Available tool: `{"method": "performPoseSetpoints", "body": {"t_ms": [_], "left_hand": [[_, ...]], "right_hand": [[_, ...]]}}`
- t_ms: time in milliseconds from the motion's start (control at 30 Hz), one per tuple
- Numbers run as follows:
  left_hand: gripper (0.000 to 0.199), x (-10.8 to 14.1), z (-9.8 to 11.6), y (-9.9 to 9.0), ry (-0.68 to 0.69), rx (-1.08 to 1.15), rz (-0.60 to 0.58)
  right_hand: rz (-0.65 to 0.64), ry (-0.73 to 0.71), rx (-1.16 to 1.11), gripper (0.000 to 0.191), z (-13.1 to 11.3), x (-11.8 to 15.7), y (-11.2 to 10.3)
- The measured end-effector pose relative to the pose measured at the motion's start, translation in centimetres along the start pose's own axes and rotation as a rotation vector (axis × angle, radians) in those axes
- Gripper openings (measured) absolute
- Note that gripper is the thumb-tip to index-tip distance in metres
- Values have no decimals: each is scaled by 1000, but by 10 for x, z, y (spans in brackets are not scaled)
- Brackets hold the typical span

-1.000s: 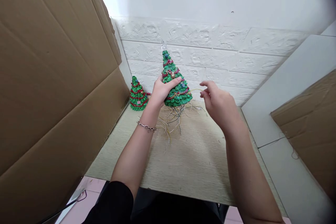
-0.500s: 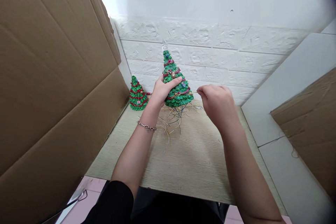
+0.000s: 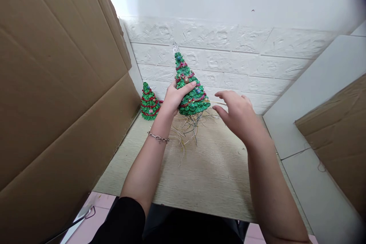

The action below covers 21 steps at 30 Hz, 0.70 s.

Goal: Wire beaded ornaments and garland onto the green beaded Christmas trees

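Mid-frame: left hand (image 3: pixel 175 98), fingers mostly hidden behind larger tree (image 3: pixel 192 97). Right hand (image 3: pixel 238 112): curled fingers hidden by its back; contact with wire (image 3: pixel 219 102) cannot be told. Smaller tree (image 3: pixel 150 102), left of centre: lower right edge covered by forearm (image 3: pixel 144 167). Cardboard (image 3: pixel 54 68) cut off by left edge, dark sleeve (image 3: pixel 121 221) by bottom. Wall mark (image 3: pixel 252 10), upper right: too small to identify.

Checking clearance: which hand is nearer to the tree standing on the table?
Left. The left hand is just right of the standing tree, gripping the held tree; the right hand is farther right, past the held tree.
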State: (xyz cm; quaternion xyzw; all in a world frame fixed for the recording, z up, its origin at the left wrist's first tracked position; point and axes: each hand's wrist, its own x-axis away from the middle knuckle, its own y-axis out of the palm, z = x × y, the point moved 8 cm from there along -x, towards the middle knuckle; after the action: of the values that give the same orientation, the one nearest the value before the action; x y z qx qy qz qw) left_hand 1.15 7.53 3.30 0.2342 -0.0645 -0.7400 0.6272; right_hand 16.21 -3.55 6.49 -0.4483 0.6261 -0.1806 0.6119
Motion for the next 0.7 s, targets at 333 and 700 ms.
{"method": "performPoseSetpoints", "body": {"t_ms": [333,700], "left_hand": [[53,1,2,-1,-6,6,2],[51,2,-4,6,-32,-23,-35]], "right_hand": [[-281,147,28,25,25,2,4],[-31,136,-95,14,16,-6,-10]]}}
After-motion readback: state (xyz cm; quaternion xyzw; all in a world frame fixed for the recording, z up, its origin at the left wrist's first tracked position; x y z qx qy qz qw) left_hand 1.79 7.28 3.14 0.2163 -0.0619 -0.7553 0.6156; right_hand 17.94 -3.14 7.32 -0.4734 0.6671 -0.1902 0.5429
